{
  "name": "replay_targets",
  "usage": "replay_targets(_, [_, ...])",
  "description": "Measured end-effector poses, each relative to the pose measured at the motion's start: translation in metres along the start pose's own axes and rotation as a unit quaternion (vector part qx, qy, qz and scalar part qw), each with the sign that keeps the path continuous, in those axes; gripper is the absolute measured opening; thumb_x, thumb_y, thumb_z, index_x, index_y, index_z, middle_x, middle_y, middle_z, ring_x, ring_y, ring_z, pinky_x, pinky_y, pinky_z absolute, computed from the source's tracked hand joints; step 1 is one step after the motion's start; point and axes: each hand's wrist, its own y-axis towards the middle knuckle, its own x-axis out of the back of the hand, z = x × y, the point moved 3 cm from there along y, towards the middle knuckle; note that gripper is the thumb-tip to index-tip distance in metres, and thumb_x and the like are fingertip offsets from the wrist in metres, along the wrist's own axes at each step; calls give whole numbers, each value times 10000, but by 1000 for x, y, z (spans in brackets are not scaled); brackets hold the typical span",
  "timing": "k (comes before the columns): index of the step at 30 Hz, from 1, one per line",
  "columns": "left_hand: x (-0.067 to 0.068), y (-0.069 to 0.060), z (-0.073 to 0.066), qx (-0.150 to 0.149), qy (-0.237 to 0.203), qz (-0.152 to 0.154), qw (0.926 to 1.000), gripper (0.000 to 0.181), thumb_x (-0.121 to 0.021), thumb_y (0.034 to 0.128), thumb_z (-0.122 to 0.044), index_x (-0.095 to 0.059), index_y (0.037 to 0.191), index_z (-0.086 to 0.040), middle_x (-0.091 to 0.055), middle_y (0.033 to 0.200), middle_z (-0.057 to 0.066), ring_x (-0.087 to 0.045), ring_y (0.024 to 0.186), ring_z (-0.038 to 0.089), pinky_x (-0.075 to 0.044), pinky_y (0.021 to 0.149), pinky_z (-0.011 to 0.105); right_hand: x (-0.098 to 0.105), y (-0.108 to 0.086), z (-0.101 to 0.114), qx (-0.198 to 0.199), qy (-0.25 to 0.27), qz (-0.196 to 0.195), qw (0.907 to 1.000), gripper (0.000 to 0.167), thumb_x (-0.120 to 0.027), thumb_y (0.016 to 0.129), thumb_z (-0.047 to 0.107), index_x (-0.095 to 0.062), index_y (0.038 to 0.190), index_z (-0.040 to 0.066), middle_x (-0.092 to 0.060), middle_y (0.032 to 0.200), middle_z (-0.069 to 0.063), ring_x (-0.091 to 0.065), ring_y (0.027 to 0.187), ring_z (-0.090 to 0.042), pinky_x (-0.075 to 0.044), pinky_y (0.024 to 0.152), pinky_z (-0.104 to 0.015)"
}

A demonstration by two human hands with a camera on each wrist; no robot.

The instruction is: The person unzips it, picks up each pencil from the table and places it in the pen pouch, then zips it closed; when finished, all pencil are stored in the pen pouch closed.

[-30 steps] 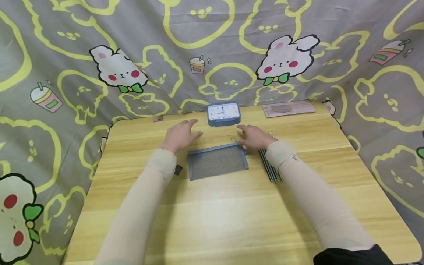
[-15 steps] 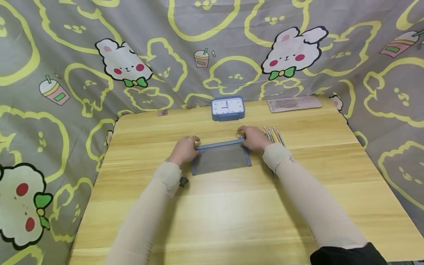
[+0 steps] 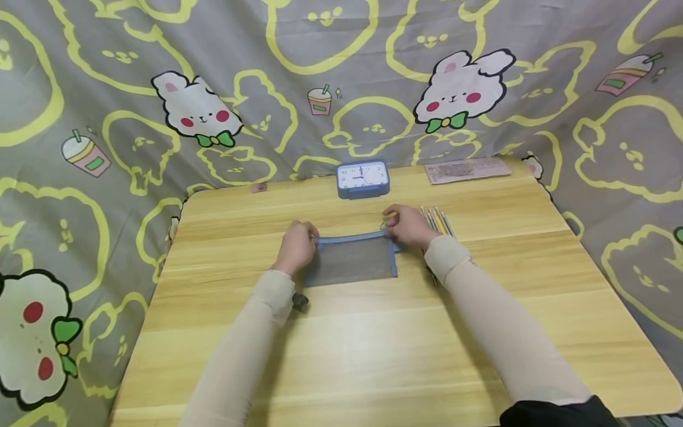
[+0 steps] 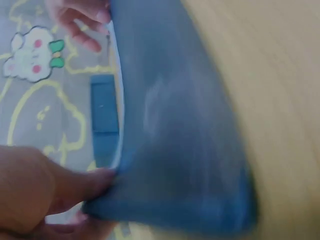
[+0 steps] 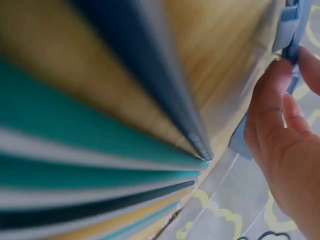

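Observation:
A grey mesh pouch with blue edging lies in the middle of the wooden table. My left hand pinches its upper left corner; in the left wrist view, thumb and fingers of the left hand grip the pouch at a corner, its near part raised. My right hand pinches the top right corner by the zipper end; the right wrist view shows the right hand with thumb and finger on the blue edge. Several pencils lie beside the right hand, partly under that forearm.
A blue alarm clock stands at the back edge, with a pinkish flat sheet to its right and a small pink piece to its left. A small dark object sits beside the left wrist. Patterned cloth hangs behind.
Both hands have come down from above the table onto the pouch's upper corners and taken hold of it. Since half a second ago, the left hand has shifted slightly left.

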Motion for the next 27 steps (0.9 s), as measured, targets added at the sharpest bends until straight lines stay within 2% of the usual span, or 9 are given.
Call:
replay_targets(2, [7, -2, 0, 46, -311, -394, 9987, 171, -638, 982, 5, -735, 1123, 4, -621, 1130, 188, -605, 1038, 342, -569, 894, 465, 3, -2, 1, -50, 358, 8, 9993, 499, -732, 960, 60, -584, 1436, 54, -723, 1245, -159, -708, 1082, -293, -600, 894, -372])
replay_targets(5, [16, -5, 1, 35, -788, -769, 9939, 154, -637, 1005, -10, -719, 1135, -3, -593, 1137, 178, -594, 1028, 336, -563, 880, 454, 11, -9, 5, 34, 746, 1, 9972, 481, -711, 998, 102, -567, 1454, 54, -722, 1278, -157, -707, 1144, -308, -577, 976, -422])
replay_targets(11, [23, -14, 7, -185, -1399, -1185, 9829, 109, -655, 1022, -48, -705, 1112, -12, -582, 1115, 166, -557, 982, 314, -493, 833, 411, 24, -30, 21, 209, 1276, -125, 9915, 450, -700, 1018, 130, -568, 1446, 89, -710, 1268, -137, -691, 1170, -308, -539, 1087, -522])
replay_targets(16, [21, -18, 8, -278, -1703, -1292, 9765, 103, -602, 1047, -28, -666, 1116, 16, -558, 1115, 178, -546, 959, 310, -469, 789, 379, 27, -38, 27, 236, 1336, -228, 9905, 417, -711, 1012, 139, -594, 1412, 117, -702, 1264, -113, -678, 1175, -289, -537, 1081, -513])
replay_targets(19, [21, -19, 4, -357, -1547, -1109, 9811, 110, -585, 1056, -34, -638, 1131, 26, -555, 1144, 187, -563, 1001, 324, -510, 834, 404, 29, -40, 28, 420, 1147, -464, 9914, 392, -711, 1010, 124, -612, 1389, 108, -711, 1232, -107, -692, 1132, -272, -576, 997, -450])
replay_targets(22, [23, -20, -6, -474, -1015, -901, 9896, 177, -621, 1056, -105, -616, 1187, 14, -545, 1202, 196, -579, 1041, 340, -543, 864, 451, 32, -42, 29, 777, 931, -777, 9896, 372, -705, 1003, 75, -626, 1366, 94, -718, 1179, -105, -701, 1071, -259, -592, 896, -353])
replay_targets(24, [26, -18, -19, -613, -543, -893, 9926, 269, -657, 1046, -180, -614, 1245, -3, -550, 1246, 200, -585, 1092, 352, -546, 918, 484, 33, -44, 30, 1042, 844, -979, 9861, 362, -703, 994, 39, -633, 1346, 86, -719, 1143, -103, -698, 1042, -254, -592, 857, -324])
replay_targets(27, [29, -11, -47, -880, 36, -928, 9918, 377, -692, 1028, -268, -624, 1322, -42, -577, 1302, 197, -581, 1175, 374, -523, 985, 522, 33, -47, 30, 1435, 720, -1211, 9796, 358, -702, 984, 9, -637, 1332, 63, -719, 1116, -110, -696, 1029, -264, -592, 870, -345])
